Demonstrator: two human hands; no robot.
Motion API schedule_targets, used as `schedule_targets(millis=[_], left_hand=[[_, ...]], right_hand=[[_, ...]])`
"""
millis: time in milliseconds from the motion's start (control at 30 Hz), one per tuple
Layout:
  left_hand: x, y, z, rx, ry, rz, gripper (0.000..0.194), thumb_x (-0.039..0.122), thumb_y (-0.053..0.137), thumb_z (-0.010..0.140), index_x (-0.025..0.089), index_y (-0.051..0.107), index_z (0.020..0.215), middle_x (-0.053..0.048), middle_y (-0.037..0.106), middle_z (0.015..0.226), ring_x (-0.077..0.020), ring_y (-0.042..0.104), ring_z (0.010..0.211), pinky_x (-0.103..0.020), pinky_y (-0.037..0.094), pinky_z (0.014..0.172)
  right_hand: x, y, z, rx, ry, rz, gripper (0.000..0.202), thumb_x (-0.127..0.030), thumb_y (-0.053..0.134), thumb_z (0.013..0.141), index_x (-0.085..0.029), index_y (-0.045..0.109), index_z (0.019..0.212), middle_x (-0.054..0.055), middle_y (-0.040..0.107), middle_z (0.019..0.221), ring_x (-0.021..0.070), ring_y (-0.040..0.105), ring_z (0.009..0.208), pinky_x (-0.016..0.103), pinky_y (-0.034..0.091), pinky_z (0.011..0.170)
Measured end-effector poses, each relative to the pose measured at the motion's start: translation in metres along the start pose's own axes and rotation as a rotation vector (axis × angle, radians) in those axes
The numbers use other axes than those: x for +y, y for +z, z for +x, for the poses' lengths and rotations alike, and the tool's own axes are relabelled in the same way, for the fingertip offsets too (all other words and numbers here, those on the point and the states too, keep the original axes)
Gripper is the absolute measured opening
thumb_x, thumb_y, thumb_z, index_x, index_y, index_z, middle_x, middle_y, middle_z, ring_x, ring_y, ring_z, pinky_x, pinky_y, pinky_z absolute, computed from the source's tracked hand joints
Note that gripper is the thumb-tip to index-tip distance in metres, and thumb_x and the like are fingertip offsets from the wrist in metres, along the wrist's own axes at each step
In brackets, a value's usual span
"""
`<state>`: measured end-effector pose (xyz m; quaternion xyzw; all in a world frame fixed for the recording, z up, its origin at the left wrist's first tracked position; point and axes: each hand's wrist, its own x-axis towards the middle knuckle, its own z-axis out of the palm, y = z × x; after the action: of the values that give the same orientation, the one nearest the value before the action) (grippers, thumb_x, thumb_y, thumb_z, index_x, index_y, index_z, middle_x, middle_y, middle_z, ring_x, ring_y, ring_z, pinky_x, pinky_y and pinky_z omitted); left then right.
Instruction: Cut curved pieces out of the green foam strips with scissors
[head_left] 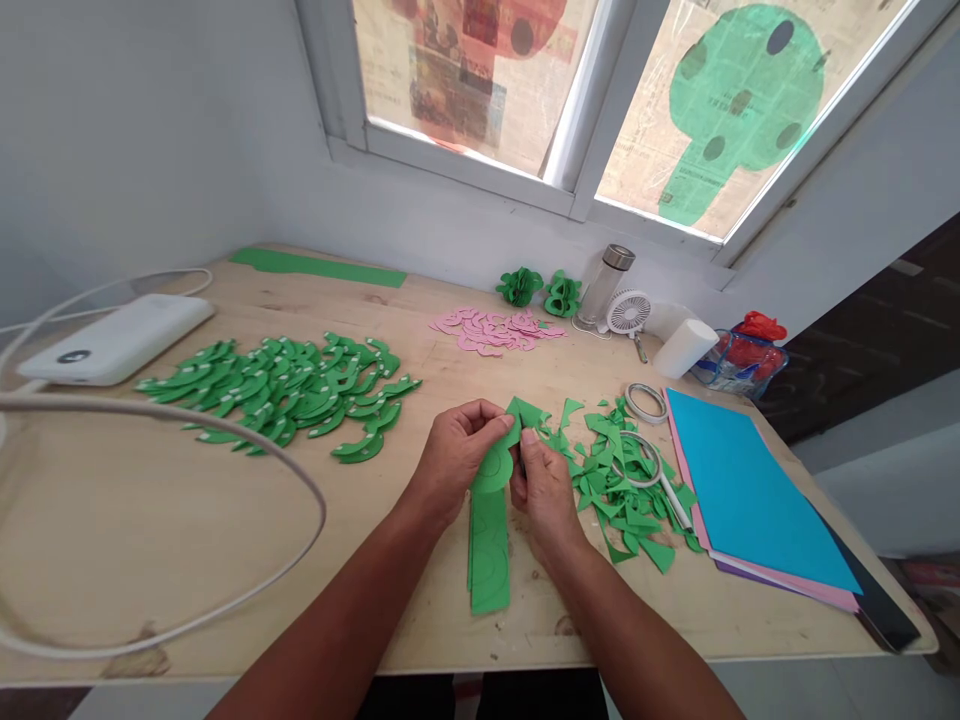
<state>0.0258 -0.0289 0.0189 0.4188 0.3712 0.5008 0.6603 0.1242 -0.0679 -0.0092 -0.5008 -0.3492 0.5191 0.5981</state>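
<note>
A green paper strip (490,560) with curved outlines drawn on it hangs down between my hands, its upper part cut into a rounded edge. My left hand (459,445) is closed, pinching the upper part of the strip between thumb and fingers. My right hand (549,487) is closed at the paper's right edge, thumb on top. A small dark bit shows by its fingers, but what it holds is mostly hidden. Green paper scraps (626,510) lie just right of it. Curved green paper pieces (292,385) with small pale patches are heaped on the left.
Pink cut pieces (495,330) and two green paper balls (520,287) lie behind. At the right are tape rolls (646,402), coloured sheets (757,480), a bottle (600,290) and a small fan (628,312). A white cable (319,500) loops at the left beside a power bank (124,335).
</note>
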Motion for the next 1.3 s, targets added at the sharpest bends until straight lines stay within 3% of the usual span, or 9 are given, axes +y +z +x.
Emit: schedule_targets(millis=[200, 633, 1300], left_hand=[[0.0024, 0.0005, 0.0001, 0.029, 0.020, 0.003, 0.017, 0.028, 0.073, 0.064, 0.016, 0.061, 0.062, 0.004, 0.058, 0.056, -0.0098, 0.051, 0.051, -0.022, 0.040, 0.051], [0.0012, 0.0012, -0.0014, -0.034, 0.036, 0.007, 0.020, 0.030, 0.074, 0.065, 0.015, 0.061, 0.061, 0.004, 0.057, 0.057, -0.0096, 0.048, 0.055, -0.021, 0.040, 0.055], [0.0016, -0.0004, 0.0000, -0.026, 0.021, 0.019, 0.018, 0.029, 0.070, 0.067, 0.015, 0.060, 0.061, 0.003, 0.055, 0.057, -0.0104, 0.048, 0.056, -0.023, 0.039, 0.056]], right_hand=[[0.0031, -0.0015, 0.0010, 0.010, 0.008, -0.039, 0.051, -0.067, 0.058, 0.076, -0.019, 0.049, 0.060, -0.011, 0.029, 0.038, 0.0056, 0.018, 0.036, 0.023, 0.011, 0.037], [-0.0039, 0.0001, -0.0011, 0.026, 0.001, -0.033, 0.054, -0.068, 0.058, 0.074, -0.023, 0.035, 0.056, -0.012, 0.025, 0.042, 0.0052, 0.017, 0.037, 0.023, 0.012, 0.037], [-0.0011, -0.0013, 0.0006, 0.005, 0.006, -0.044, 0.053, -0.068, 0.058, 0.074, -0.023, 0.037, 0.056, -0.011, 0.024, 0.043, 0.0055, 0.016, 0.038, 0.024, 0.010, 0.038]])
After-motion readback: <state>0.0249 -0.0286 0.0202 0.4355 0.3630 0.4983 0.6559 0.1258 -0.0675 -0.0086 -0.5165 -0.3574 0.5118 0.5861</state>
